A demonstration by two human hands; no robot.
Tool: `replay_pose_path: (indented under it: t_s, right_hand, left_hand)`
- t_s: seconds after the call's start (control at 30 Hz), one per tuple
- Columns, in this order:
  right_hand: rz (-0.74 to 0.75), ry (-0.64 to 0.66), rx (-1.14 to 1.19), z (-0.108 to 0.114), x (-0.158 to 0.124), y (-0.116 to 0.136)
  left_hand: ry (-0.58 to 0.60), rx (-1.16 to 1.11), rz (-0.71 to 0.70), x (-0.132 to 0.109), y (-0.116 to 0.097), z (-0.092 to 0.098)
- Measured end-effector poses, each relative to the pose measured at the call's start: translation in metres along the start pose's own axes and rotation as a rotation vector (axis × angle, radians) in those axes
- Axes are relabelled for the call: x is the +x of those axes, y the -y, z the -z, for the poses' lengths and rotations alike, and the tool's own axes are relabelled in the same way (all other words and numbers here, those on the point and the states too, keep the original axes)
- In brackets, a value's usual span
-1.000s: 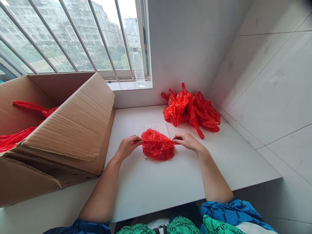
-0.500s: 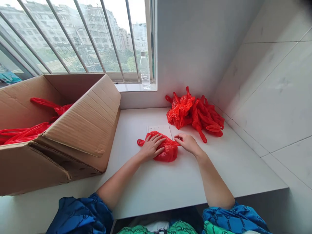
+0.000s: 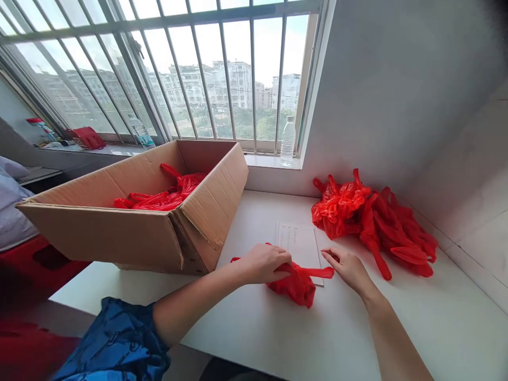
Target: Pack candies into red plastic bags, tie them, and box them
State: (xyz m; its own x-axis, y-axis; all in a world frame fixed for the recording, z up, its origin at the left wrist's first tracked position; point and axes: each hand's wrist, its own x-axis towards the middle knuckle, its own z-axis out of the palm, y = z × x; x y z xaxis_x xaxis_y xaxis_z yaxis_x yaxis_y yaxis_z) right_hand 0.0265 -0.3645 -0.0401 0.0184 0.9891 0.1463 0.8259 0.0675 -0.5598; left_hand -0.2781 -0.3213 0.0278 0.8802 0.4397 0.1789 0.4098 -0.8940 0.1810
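A red plastic bag (image 3: 296,288) lies bunched on the white table in front of me, one handle loop stretched out to the right. My left hand (image 3: 264,263) is on top of it, fingers curled down and gripping the bag's upper left part. Just beyond the tip of that loop is my right hand (image 3: 345,264), its fingers bent and slightly apart, with nothing visible in them. Under and behind the bag lies a white sheet of paper (image 3: 299,241) with small printing. What the bag contains is hidden.
A cardboard box (image 3: 99,233) with red bags (image 3: 174,193) inside stands at the left. More red bags (image 3: 341,209) are piled against the wall at the back right. A clear bottle (image 3: 288,143) stands on the sill by the barred window.
The view has swung left and up. My left hand has gone from lying flat on the bag to gripping it. My right hand has let go of the bag's handle.
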Motion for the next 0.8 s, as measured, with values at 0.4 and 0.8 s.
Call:
replay_pose_path:
  t_s: [0.4,0.8]
  right_hand:
    - [0.042,-0.047,0.05,-0.039,0.005,0.01]
    - [-0.107,-0.028,0.244,-0.072,0.017,-0.005]
  left_hand:
    - [-0.702,0.042,0.639,-0.127,0.01,0.239]
    - [-0.184,0.399,0.962,-0.125,0.254,0.296]
